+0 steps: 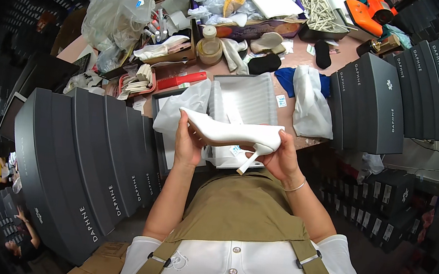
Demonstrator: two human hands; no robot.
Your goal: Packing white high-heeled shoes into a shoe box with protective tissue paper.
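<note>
A white high-heeled shoe [231,132] is held level in front of me, its heel pointing down on the right. My left hand [188,143] grips the pointed toe end. Around the back, beside the heel, my right hand [283,158] is closed on it. Beneath and beyond the shoe lies an open shoe box [157,139] lined with white tissue paper [245,98]. A crumpled white wrapping [182,106] rests over the box's left part. To the right, another white wrapped bundle [313,101] lies on the table beside a blue cloth [285,79].
Dark grey shoe boxes [78,164] stand stacked on my left, more boxes [372,100] on my right. Across the table are a glue jar [209,49], a red tool [181,80], a box of white sticks [320,10], an orange device [364,17] and plastic bags [120,12].
</note>
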